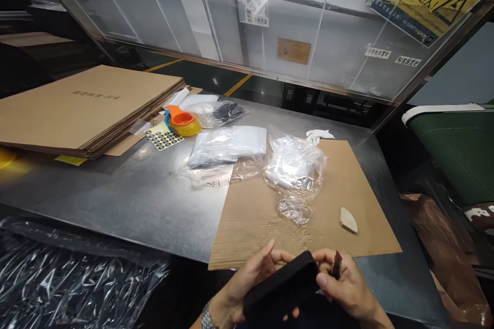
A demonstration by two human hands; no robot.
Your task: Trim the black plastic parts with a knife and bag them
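Note:
At the bottom of the view my left hand (247,280) and my right hand (347,282) both grip a flat black case-like object (283,282), fingers curled round its edges. My right hand also pinches a small dark strip (336,266) between thumb and fingers. They hover over the near edge of a sheet of brown cardboard (250,216) lying on a metal table (127,200). A small pale wedge-shaped piece (348,220) lies on the cardboard just beyond my right hand.
Crumpled clear plastic bags (295,167) and a bag of white material (227,146) lie mid-table. A stack of flat cardboard (83,105), an orange and yellow tape holder (182,121) and a sticker sheet (164,137) sit at left. Plastic film (69,282) hangs below; a clear guard panel (231,20) stands behind.

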